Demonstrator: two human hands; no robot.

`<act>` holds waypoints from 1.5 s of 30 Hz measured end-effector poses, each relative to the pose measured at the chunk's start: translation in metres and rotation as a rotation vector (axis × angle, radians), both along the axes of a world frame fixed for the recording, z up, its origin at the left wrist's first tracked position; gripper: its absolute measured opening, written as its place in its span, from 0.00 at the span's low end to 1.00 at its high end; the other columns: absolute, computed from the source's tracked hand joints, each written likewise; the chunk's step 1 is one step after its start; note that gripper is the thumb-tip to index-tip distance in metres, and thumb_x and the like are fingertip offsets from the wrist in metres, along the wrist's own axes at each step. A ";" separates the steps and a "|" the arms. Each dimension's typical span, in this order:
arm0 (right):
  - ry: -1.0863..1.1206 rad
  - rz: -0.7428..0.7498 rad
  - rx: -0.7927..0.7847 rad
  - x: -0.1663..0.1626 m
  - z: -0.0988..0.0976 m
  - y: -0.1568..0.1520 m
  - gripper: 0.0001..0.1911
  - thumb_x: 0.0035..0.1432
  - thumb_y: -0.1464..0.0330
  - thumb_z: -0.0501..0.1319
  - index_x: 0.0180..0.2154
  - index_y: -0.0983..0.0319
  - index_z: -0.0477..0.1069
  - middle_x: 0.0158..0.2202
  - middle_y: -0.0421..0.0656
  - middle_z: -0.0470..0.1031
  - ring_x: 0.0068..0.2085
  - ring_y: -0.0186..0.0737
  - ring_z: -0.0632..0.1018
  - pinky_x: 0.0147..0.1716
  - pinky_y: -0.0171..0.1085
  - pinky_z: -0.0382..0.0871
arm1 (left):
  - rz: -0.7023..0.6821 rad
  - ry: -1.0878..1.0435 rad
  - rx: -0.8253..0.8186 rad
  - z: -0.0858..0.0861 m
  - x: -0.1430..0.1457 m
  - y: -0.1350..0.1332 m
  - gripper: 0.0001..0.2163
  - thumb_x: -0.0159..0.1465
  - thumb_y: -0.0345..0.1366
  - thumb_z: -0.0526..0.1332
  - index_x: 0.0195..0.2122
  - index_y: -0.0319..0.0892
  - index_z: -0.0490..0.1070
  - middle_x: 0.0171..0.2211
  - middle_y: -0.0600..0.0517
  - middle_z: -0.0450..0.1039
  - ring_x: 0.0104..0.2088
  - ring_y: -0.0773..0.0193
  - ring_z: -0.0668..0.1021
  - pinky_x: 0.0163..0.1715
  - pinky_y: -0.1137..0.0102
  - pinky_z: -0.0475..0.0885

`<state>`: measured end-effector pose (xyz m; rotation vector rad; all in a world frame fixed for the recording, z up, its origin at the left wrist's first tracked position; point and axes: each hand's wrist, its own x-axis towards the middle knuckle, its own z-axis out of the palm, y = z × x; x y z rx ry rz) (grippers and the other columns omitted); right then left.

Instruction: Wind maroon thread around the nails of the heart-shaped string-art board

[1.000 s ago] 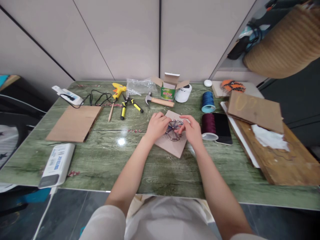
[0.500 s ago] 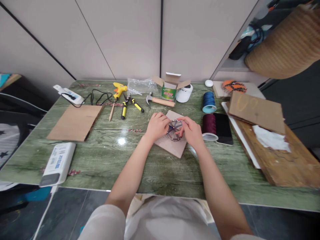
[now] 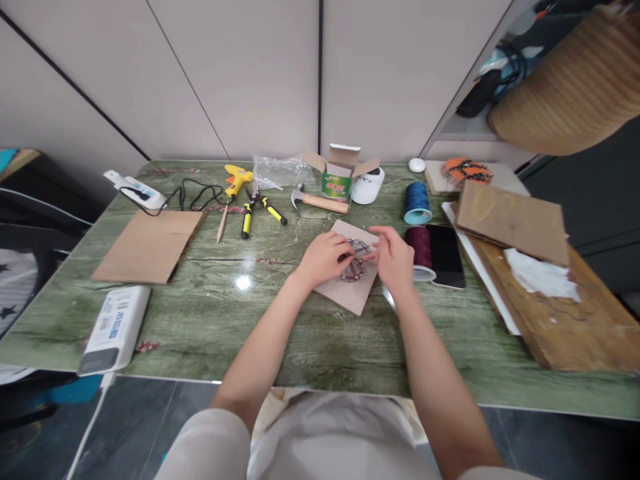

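A thin square board [image 3: 358,301] lies turned at an angle on the table. On it is a ring of small pins [image 3: 354,271] crossed by dark and bluish strands, like string art. My left hand [image 3: 326,257] rests over the ring's left side, its fingers bent together at the middle; their tips are partly hidden. At the ring's right edge is my right hand [image 3: 395,259], index finger held out above and lower fingertips drawn together by the pins. Any thread between those fingers is too fine to make out. A maroon thread spool [image 3: 419,247] lies just right of this hand.
Behind the board are a hammer [image 3: 323,201], yellow-handled pliers [image 3: 247,219], a glue gun [image 3: 238,179] and an opened small box [image 3: 337,185]. A blue thread spool [image 3: 417,200] and a phone [image 3: 445,257] lie right. Cardboard [image 3: 150,247] and a power bank [image 3: 115,330] lie left.
My left hand has slid right and slightly down, further over the ring. The right hand has moved a little right, and its index finger has lifted away from the pins.
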<state>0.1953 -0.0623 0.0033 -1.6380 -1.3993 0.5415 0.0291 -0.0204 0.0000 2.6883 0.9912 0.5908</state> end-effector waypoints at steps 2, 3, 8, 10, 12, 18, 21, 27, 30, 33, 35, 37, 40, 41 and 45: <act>0.018 -0.050 0.005 0.005 -0.003 0.003 0.19 0.62 0.65 0.43 0.45 0.59 0.69 0.17 0.37 0.68 0.27 0.42 0.78 0.33 0.40 0.70 | 0.025 0.004 0.026 -0.002 0.002 0.000 0.09 0.63 0.39 0.56 0.34 0.43 0.75 0.35 0.50 0.73 0.41 0.61 0.70 0.41 0.66 0.64; 0.029 -0.070 0.003 0.007 -0.005 0.004 0.19 0.62 0.65 0.43 0.45 0.59 0.69 0.17 0.37 0.68 0.26 0.41 0.78 0.32 0.40 0.70 | 0.033 0.012 0.044 -0.003 0.003 0.000 0.10 0.63 0.40 0.56 0.34 0.43 0.75 0.35 0.50 0.73 0.41 0.61 0.70 0.40 0.66 0.64; 0.053 -0.133 -0.019 0.009 -0.007 0.006 0.18 0.61 0.64 0.45 0.44 0.59 0.70 0.19 0.37 0.69 0.19 0.38 0.74 0.23 0.36 0.67 | 0.011 0.105 0.194 -0.011 0.006 0.000 0.11 0.65 0.39 0.53 0.36 0.44 0.74 0.35 0.50 0.73 0.40 0.61 0.71 0.37 0.66 0.62; 0.059 -0.135 -0.026 0.008 -0.007 0.006 0.18 0.60 0.64 0.46 0.44 0.58 0.71 0.19 0.37 0.69 0.18 0.37 0.73 0.22 0.35 0.66 | -0.002 0.127 0.260 -0.014 0.006 0.000 0.09 0.65 0.37 0.53 0.37 0.44 0.73 0.35 0.50 0.73 0.39 0.61 0.71 0.37 0.66 0.62; 0.080 -0.125 -0.031 0.006 -0.007 0.006 0.18 0.60 0.64 0.46 0.44 0.58 0.71 0.19 0.38 0.69 0.17 0.36 0.72 0.21 0.35 0.65 | -0.004 0.139 0.301 -0.016 0.007 0.000 0.09 0.65 0.35 0.53 0.37 0.43 0.72 0.35 0.50 0.73 0.39 0.61 0.71 0.36 0.66 0.62; 0.161 -0.065 -0.059 0.002 -0.010 0.008 0.18 0.60 0.63 0.46 0.44 0.58 0.70 0.18 0.38 0.67 0.19 0.39 0.74 0.20 0.36 0.65 | 0.062 0.113 0.232 -0.010 0.011 -0.002 0.09 0.65 0.35 0.51 0.36 0.41 0.71 0.38 0.48 0.73 0.42 0.59 0.71 0.40 0.64 0.64; 0.178 -0.058 -0.055 0.001 -0.010 0.007 0.17 0.60 0.63 0.46 0.44 0.58 0.69 0.17 0.36 0.65 0.19 0.39 0.74 0.23 0.37 0.67 | 0.094 0.029 0.122 -0.008 0.013 -0.001 0.09 0.65 0.34 0.52 0.38 0.41 0.70 0.48 0.48 0.70 0.49 0.59 0.70 0.47 0.63 0.64; 0.232 -0.041 -0.038 0.001 -0.008 0.007 0.16 0.60 0.63 0.47 0.45 0.59 0.68 0.12 0.34 0.60 0.20 0.41 0.76 0.32 0.41 0.71 | 0.167 -0.075 -0.101 -0.010 0.015 0.001 0.06 0.63 0.32 0.54 0.37 0.41 0.70 0.44 0.49 0.72 0.42 0.63 0.74 0.41 0.69 0.68; 0.251 -0.024 -0.036 0.000 -0.009 0.008 0.16 0.60 0.63 0.48 0.45 0.59 0.68 0.13 0.35 0.63 0.23 0.43 0.77 0.35 0.42 0.71 | 0.200 -0.087 -0.109 -0.009 0.016 0.001 0.05 0.62 0.32 0.55 0.36 0.41 0.69 0.38 0.50 0.74 0.39 0.63 0.75 0.38 0.70 0.68; 0.287 -0.012 -0.017 0.002 -0.013 0.010 0.16 0.60 0.62 0.48 0.46 0.59 0.67 0.16 0.36 0.68 0.28 0.44 0.79 0.38 0.44 0.71 | 0.219 -0.109 -0.115 -0.008 0.016 0.002 0.05 0.62 0.32 0.55 0.35 0.41 0.69 0.36 0.51 0.74 0.37 0.63 0.75 0.36 0.71 0.67; 0.317 -0.011 -0.003 0.004 -0.017 0.012 0.16 0.60 0.61 0.49 0.46 0.58 0.65 0.18 0.37 0.70 0.31 0.45 0.79 0.40 0.45 0.71 | 0.235 -0.125 -0.125 -0.009 0.016 0.004 0.05 0.62 0.32 0.55 0.34 0.41 0.69 0.35 0.51 0.74 0.36 0.64 0.75 0.35 0.71 0.67; 0.353 0.002 0.011 0.005 -0.021 0.014 0.16 0.59 0.60 0.50 0.47 0.58 0.64 0.22 0.39 0.74 0.34 0.45 0.80 0.42 0.47 0.70 | 0.257 -0.136 -0.136 -0.010 0.015 0.007 0.04 0.61 0.32 0.55 0.33 0.41 0.69 0.33 0.52 0.75 0.34 0.64 0.75 0.34 0.72 0.67; 0.398 0.046 0.021 0.001 -0.025 0.015 0.16 0.58 0.60 0.52 0.46 0.58 0.64 0.31 0.42 0.78 0.39 0.44 0.79 0.45 0.47 0.70 | 0.292 -0.164 -0.155 -0.012 0.012 0.012 0.04 0.60 0.32 0.56 0.32 0.42 0.71 0.32 0.52 0.76 0.33 0.64 0.76 0.34 0.72 0.66; 0.399 0.065 0.018 -0.002 -0.025 0.015 0.16 0.58 0.60 0.52 0.46 0.58 0.64 0.33 0.43 0.78 0.40 0.43 0.79 0.46 0.47 0.70 | 0.303 -0.181 -0.161 -0.013 0.011 0.014 0.04 0.60 0.32 0.56 0.32 0.42 0.71 0.32 0.52 0.76 0.34 0.64 0.76 0.34 0.71 0.67; 0.307 0.155 0.036 -0.018 -0.020 0.009 0.14 0.57 0.61 0.55 0.45 0.57 0.65 0.45 0.45 0.75 0.48 0.42 0.75 0.51 0.46 0.66 | 0.354 -0.260 -0.218 -0.015 0.005 0.021 0.06 0.60 0.33 0.57 0.33 0.41 0.73 0.33 0.52 0.77 0.33 0.64 0.77 0.36 0.72 0.68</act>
